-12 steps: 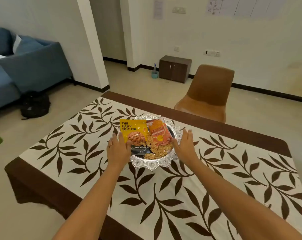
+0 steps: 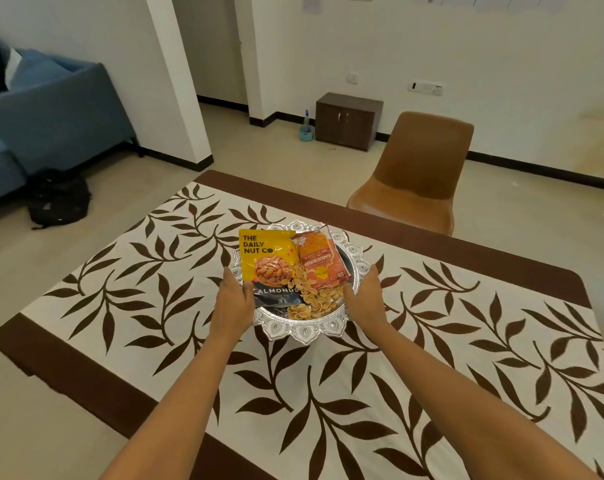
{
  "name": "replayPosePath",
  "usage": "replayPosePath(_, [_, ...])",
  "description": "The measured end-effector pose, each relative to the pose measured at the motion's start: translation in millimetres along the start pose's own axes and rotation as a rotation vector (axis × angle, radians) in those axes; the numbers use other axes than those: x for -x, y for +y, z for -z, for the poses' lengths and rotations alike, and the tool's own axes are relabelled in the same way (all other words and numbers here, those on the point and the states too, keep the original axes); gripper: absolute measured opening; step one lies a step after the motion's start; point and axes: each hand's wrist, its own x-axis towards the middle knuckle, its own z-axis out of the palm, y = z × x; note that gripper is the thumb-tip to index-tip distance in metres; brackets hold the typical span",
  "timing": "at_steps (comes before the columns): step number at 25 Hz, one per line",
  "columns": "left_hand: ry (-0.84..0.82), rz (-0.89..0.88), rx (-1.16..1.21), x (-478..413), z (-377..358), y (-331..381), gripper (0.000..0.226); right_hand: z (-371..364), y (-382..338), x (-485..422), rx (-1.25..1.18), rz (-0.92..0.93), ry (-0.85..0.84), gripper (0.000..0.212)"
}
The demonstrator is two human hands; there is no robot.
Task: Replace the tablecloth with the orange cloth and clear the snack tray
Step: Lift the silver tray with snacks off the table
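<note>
A round silver snack tray with a scalloped rim sits in the middle of the table. It carries a yellow almond packet, an orange snack packet and a heap of loose shells. My left hand grips the tray's left rim, thumb over the edge by the almond packet. On the opposite rim, my right hand holds the tray the same way. A white tablecloth with brown leaves and a brown border covers the table. No orange cloth is in view.
A brown chair stands at the table's far side. Behind it is a small dark cabinet with a spray bottle beside it. A blue sofa and a black bag are on the left, past a white pillar.
Both hands have closed in from just beside the tray and taken hold of its left and right rims. The tray looks slightly nearer to me.
</note>
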Motion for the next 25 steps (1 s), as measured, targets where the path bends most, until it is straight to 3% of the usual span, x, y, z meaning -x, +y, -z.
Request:
replayPosePath(3, [0.034,-0.066,0.028,5.8,-1.1,10.1,0.028,7.8,3.1,2.2,-0.024,-0.008,0.068,0.066])
replayPosePath(11, [-0.028,-0.232,0.032,14.1,-37.2,100.8,0.032,103.9,39.9,11.6,-0.062,-0.015,0.245,0.056])
replayPosePath(18, [-0.176,-0.436,0.036,73.1,-157.3,219.9,0.042,243.7,150.6,61.1,-0.061,-0.068,0.515,0.038])
replayPosePath(25, [-0.405,-0.587,0.090,193.1,-311.4,328.9,0.046,379.5,299.8,161.6,-0.002,-0.306,0.674,0.052])
